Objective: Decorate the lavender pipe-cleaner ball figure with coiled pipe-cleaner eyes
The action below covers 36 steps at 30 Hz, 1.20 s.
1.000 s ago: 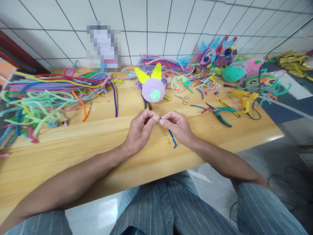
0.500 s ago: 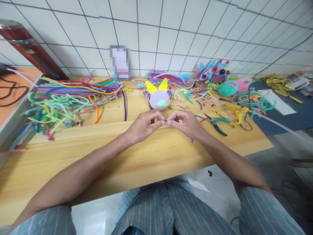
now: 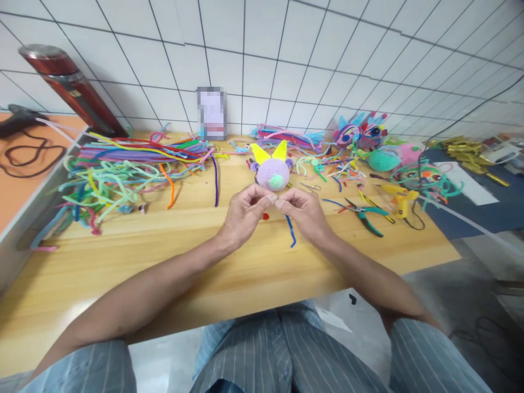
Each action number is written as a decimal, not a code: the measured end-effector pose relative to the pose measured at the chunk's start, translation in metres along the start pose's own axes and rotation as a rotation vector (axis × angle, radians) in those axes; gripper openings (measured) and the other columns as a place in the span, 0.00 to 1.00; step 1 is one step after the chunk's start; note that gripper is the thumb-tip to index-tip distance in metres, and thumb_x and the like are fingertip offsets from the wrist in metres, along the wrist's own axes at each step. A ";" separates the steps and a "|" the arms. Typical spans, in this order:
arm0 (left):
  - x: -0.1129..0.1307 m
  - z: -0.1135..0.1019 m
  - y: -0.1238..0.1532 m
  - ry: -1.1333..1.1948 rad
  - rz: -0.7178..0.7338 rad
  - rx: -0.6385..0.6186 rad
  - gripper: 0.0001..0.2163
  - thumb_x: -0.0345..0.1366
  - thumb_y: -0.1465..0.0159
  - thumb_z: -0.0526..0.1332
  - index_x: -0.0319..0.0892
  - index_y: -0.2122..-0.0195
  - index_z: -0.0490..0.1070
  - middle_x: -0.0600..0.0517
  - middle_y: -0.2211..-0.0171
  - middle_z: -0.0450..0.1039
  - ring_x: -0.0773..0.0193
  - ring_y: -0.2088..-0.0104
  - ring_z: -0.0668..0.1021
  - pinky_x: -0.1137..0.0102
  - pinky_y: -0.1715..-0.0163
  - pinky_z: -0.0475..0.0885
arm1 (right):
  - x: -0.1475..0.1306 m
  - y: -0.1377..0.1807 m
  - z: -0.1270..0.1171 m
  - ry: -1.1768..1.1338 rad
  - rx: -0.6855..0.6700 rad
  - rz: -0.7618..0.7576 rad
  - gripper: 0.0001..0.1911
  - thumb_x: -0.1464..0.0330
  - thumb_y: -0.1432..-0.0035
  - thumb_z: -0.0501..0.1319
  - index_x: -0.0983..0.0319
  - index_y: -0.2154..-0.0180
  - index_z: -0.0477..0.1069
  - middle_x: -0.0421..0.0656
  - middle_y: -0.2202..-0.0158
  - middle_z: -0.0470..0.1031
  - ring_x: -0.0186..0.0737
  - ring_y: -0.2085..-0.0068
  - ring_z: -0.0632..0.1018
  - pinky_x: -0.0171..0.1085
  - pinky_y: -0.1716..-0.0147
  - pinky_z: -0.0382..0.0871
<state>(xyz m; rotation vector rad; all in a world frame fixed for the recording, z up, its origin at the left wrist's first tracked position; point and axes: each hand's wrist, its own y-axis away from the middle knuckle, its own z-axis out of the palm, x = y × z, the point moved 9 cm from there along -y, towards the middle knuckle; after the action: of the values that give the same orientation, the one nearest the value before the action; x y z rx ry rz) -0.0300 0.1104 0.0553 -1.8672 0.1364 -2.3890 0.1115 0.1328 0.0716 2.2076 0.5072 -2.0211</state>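
My left hand [image 3: 248,214] and my right hand [image 3: 303,213] meet above the near-middle of the table, thumbs and forefingers pinched tip to tip. A blue pipe cleaner [image 3: 290,232] hangs down from under my right hand's fingers. The part pinched between the fingertips is mostly hidden. By my left thumb a small red piece [image 3: 266,216] shows below the fingers; I cannot tell whether it is held or lies on the table. Just beyond my hands sits a purple fuzzy animal head [image 3: 267,173] with yellow ears [image 3: 280,150] and a pale green snout.
Bundled pipe cleaners [image 3: 143,152] and tangled green ones [image 3: 110,180] lie left. To the right are teal-handled pliers [image 3: 368,218], small scissors [image 3: 311,187], a yellow glue gun [image 3: 403,197] and finished fuzzy figures [image 3: 370,131]. A red thermos [image 3: 73,87] stands back left.
The blue pipe cleaner now hangs lower and further left, beneath my right hand. A red piece has come into view by my left thumb. The camera view has shifted slightly.
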 end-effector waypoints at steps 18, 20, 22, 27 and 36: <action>0.019 0.003 -0.018 -0.527 0.178 -0.349 0.05 0.36 0.34 0.66 0.41 0.67 0.76 0.54 0.72 0.74 0.69 0.73 0.70 0.74 0.73 0.63 | 0.007 -0.018 -0.008 0.199 -0.303 0.162 0.17 0.55 0.48 0.74 0.62 0.70 0.76 0.38 0.74 0.75 0.33 0.72 0.69 0.35 0.71 0.60; 0.017 0.002 -0.018 -0.517 0.175 -0.331 0.06 0.36 0.34 0.66 0.41 0.68 0.76 0.54 0.72 0.73 0.69 0.72 0.70 0.73 0.72 0.64 | 0.006 -0.020 -0.009 0.216 -0.312 0.153 0.17 0.55 0.47 0.73 0.62 0.69 0.76 0.38 0.74 0.74 0.32 0.72 0.69 0.35 0.71 0.60; 0.015 -0.001 -0.019 -0.429 0.151 -0.279 0.08 0.38 0.34 0.66 0.41 0.68 0.75 0.54 0.73 0.73 0.69 0.73 0.70 0.73 0.72 0.64 | 0.004 -0.021 -0.011 0.205 -0.280 0.132 0.17 0.55 0.46 0.73 0.62 0.69 0.76 0.37 0.75 0.72 0.32 0.73 0.67 0.35 0.72 0.59; -0.002 -0.007 -0.014 -0.095 -0.022 -0.083 0.16 0.48 0.40 0.74 0.42 0.69 0.73 0.58 0.77 0.67 0.71 0.77 0.64 0.73 0.77 0.62 | 0.011 -0.017 -0.002 0.045 -0.116 0.082 0.19 0.52 0.47 0.74 0.60 0.71 0.74 0.37 0.74 0.72 0.34 0.71 0.68 0.36 0.68 0.65; -0.031 -0.007 -0.013 0.195 -0.262 -0.021 0.20 0.53 0.42 0.74 0.43 0.67 0.72 0.60 0.80 0.63 0.73 0.82 0.61 0.74 0.81 0.57 | 0.037 -0.014 0.010 -0.180 0.041 0.165 0.16 0.55 0.50 0.74 0.59 0.72 0.75 0.37 0.73 0.72 0.35 0.69 0.68 0.36 0.66 0.65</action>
<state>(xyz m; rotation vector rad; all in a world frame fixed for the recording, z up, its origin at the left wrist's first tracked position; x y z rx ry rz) -0.0293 0.1280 0.0259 -1.7527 -0.0731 -2.7520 0.0997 0.1487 0.0364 1.9890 0.2565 -2.1313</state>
